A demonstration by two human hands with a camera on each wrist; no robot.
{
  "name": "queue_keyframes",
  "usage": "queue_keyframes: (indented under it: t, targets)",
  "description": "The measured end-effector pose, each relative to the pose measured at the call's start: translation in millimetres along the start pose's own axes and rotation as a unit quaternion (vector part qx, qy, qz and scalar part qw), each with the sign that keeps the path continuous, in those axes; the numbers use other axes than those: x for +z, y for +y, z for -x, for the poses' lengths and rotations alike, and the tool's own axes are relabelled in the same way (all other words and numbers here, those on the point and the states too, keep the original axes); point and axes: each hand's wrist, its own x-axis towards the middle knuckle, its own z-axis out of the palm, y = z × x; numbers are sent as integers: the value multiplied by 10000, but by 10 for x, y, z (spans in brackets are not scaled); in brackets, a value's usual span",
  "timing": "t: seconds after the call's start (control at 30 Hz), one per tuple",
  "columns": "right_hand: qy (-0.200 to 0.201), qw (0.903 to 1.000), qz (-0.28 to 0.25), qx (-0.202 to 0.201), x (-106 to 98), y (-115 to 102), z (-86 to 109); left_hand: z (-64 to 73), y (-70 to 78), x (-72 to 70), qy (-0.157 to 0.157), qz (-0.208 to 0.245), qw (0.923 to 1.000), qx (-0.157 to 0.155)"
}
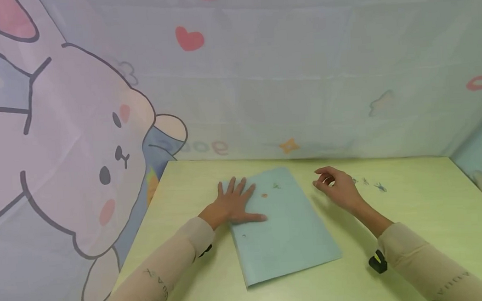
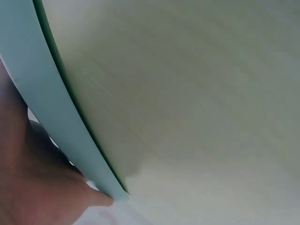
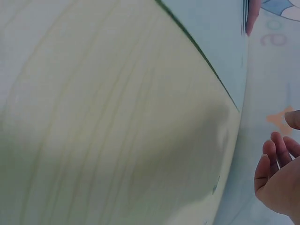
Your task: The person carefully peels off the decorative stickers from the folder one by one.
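Folder: 1, pale blue (image 1: 288, 239), lying flat mid-table, slightly askew.
On folder: 3 small marks: green fleck (image 1: 276, 185), orange fleck (image 1: 264, 195), dark spot (image 1: 244, 235) by the left edge. Too small to identify.
Left hand: 1 (image 1: 234, 207), fingers straight and spread, resting on folder's far-left part; thumb points right across it.
Right hand: 1 (image 1: 337, 188), right of folder and apart from it, fingers loosely curled, nothing visible in them.
Bits: 3 visible, small and dark (image 1: 380, 187), in a row on the table just right of right hand; detail too fine.
Wrist units: 2, black (image 1: 377, 262), one under each sleeve (image 1: 430, 263).
Cloth prints: 3 hearts (image 1: 190, 38), 1 orange star (image 1: 289, 145), 1 big rabbit (image 1: 95, 145) at left.
Writing: dark letters on both sleeves, an X at left, rest unclear. Faint word on cloth (image 1: 286, 74), looks like "goo" plus more. No brand legible.
Edges: folder's far edge near table's (image 1: 428, 231) far edge, where cloth drops; narrow gap.
Room: strip of table left of folder; widest stretch to the right, on the near side of bits.
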Motion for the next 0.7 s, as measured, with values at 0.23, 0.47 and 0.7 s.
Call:
queue_keyframes:
  t: [0.23,0.47,0.7]
  targets:
    - [-337,9992,-130,-166,158,-114,-37,-23,-32,-30,-68,-238,9993,267]
    - [-486,9980,-248,-332,377,-159,-102,-46,-49,18,-19,-242,9992,315]
    - [-519,9969,-432,-392,553,-200,-151,-40,-39,38,22,-231,9993,296]
